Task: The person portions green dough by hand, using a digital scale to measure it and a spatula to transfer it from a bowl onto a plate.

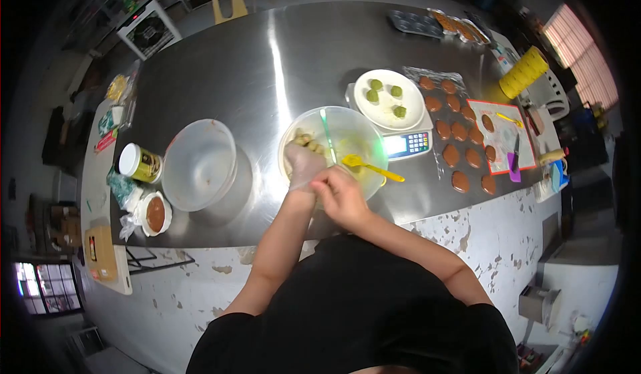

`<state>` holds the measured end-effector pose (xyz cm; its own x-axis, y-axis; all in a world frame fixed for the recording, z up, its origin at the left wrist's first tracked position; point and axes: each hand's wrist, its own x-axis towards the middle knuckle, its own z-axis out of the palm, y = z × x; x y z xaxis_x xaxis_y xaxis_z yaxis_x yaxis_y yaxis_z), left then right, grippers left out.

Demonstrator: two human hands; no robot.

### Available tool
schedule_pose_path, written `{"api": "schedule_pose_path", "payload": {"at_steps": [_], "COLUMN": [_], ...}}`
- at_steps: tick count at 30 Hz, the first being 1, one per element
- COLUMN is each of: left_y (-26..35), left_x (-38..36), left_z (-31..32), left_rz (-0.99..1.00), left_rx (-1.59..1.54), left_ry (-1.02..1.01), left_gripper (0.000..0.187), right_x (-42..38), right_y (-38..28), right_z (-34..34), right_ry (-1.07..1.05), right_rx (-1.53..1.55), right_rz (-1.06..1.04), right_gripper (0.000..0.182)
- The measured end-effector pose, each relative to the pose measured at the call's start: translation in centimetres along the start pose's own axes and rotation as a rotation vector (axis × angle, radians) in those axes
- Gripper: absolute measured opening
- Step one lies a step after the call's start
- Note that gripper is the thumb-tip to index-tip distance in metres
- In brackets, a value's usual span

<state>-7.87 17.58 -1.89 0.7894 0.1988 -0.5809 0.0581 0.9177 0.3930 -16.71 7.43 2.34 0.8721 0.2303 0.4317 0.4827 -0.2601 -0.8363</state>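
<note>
My left hand, in a clear plastic glove, is over the left side of a large translucent bowl. Its fingers look spread and smeared with yellowish-green stuff, and I see nothing held in them. At the left wrist, my right hand is bare and pinches the glove's cuff. A yellow spatula rests across the bowl's right side, and a pale green-white stick or handle leans inside. Behind the bowl, a white plate with several green balls sits on a digital scale.
Another translucent bowl stands left, near a lidded tub and a small bowl of brown filling. Flattened brown rounds cover plastic sheeting at right. Beyond them lie a red-edged mat, a purple-handled knife and a yellow roll.
</note>
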Motion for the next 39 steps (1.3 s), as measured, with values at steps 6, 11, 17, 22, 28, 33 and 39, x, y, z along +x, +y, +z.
{"api": "schedule_pose_path", "payload": {"at_steps": [6, 11, 17, 22, 28, 33, 39], "left_y": [0.6, 2.0, 0.1, -0.9, -0.5, -0.2, 0.3], "left_x": [0.5, 0.8, -0.1, 1.6, 1.7, 1.1, 0.7], "left_z": [0.4, 0.2, 2.1, 2.7, 4.1, 4.4, 3.5], "left_rz": [-0.152, -0.067, -0.032, -0.112, -0.076, -0.16, -0.169], "left_rx": [0.299, 0.324, 0.371, 0.358, 0.335, 0.069, -0.135], "left_ry": [-0.082, -0.077, -0.097, -0.205, -0.213, -0.16, -0.213], "left_gripper": [0.013, 0.01, 0.019, 0.026, 0.024, 0.027, 0.026], "right_x": [1.0, 1.9, 5.5, 8.9, 11.7, 12.8, 13.6], "right_y": [0.8, 0.4, 2.9, 5.3, 7.1, 8.0, 9.5], "right_z": [0.9, 0.3, -0.3, -0.4, -0.7, -1.3, -1.6], "right_ry": [-0.129, -0.193, 0.197, 0.194, 0.071, -0.07, -0.154], "right_rx": [0.712, -0.049, -0.111, -0.062, -0.09, -0.06, -0.065], "right_rz": [0.593, 0.29, 0.161, 0.196, 0.349, 0.444, 0.504], "right_gripper": [0.007, 0.015, 0.019, 0.019, 0.027, 0.032, 0.034]}}
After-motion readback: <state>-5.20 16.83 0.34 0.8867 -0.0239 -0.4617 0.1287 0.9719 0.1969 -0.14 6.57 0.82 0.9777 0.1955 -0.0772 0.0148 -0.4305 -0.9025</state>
